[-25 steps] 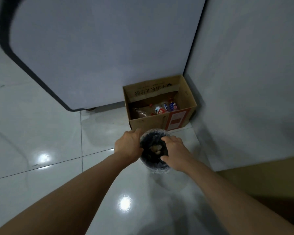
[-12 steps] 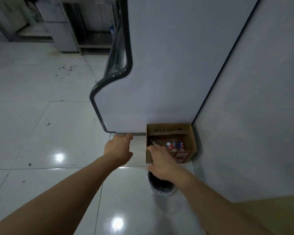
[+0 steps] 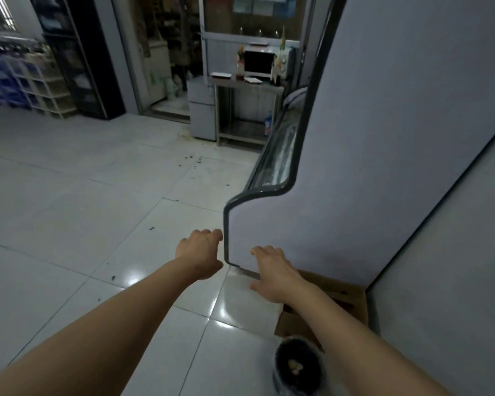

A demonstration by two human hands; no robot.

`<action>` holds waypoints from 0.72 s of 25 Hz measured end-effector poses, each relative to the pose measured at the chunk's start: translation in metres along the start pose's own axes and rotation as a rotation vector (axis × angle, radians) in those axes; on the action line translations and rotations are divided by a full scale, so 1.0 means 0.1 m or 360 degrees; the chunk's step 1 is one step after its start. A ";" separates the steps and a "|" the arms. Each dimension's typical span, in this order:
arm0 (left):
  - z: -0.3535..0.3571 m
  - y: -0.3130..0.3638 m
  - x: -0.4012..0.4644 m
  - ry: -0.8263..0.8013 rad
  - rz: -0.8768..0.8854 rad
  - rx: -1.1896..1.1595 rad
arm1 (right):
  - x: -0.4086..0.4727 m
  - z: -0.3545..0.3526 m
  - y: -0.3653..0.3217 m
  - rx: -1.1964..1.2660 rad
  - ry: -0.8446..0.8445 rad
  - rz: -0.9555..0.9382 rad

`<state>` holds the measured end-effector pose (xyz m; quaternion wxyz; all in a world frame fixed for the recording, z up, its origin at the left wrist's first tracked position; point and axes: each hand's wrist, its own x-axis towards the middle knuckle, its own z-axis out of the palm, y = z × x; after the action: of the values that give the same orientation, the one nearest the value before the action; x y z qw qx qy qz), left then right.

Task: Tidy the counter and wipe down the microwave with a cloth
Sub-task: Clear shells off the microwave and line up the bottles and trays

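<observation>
Two bare arms are being held out over a glossy tiled floor [image 3: 69, 201] in the lower half of the frame. The left hand [image 3: 199, 254], at centre, is being carried loosely open with the fingers spread and nothing in it; the right hand [image 3: 272, 271], just to its right, is likewise being held open, palm down, and empty.

A small bin [image 3: 297, 367] lined with a dark bag is being left on the floor at the lower right, scraps visible inside it, just beside a cardboard box [image 3: 340, 304] tucked against the side panel of a large display cabinet [image 3: 383, 138] that is filling the right of the frame.

The microwave [image 3: 265, 63], the thing to be wiped, is being shown far off at upper centre, standing on a steel counter [image 3: 247, 84] among bottles and a flat tray; it is well apart from both hands.

No cloth is being seen anywhere in view.

The tidying step appears to be the one in hand, with rubbish judged to be deposited at the bin. The next move is judged to call for the floor to be crossed toward the counter and a cloth to be found before any wiping is begun.
</observation>
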<state>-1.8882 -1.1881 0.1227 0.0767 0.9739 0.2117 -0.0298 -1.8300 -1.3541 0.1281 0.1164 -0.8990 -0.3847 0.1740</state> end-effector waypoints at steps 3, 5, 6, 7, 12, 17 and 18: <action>-0.29 -0.30 -0.04 0.0042 -0.0035 -0.0017 | 0.18 -0.21 -0.33 -0.0073 0.0020 -0.0052; -0.50 -0.55 -0.02 0.0076 -0.0046 0.0005 | 0.35 -0.34 -0.59 -0.0128 0.0049 -0.0081; -0.59 -0.70 0.01 0.0094 -0.0057 0.0004 | 0.45 -0.40 -0.74 -0.0160 0.0068 -0.0096; -0.69 -0.86 0.06 0.0109 -0.0067 -0.0007 | 0.56 -0.46 -0.89 -0.0187 0.0080 -0.0110; -1.11 -1.68 0.36 0.0175 -0.0057 -0.0064 | 1.13 -0.69 -1.59 -0.0252 0.0115 -0.0090; -1.53 -2.53 0.72 0.0237 -0.0055 -0.0055 | 1.76 -0.85 -2.24 -0.0240 0.0182 -0.0049; -1.59 -2.66 0.80 0.0248 -0.0051 -0.0048 | 1.88 -0.87 -2.34 -0.0241 0.0191 -0.0040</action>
<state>-1.9228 -0.8905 0.2355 0.0740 0.9685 0.2330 0.0480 -1.8261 -1.0645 0.2458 0.0731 -0.9092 -0.4002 0.0890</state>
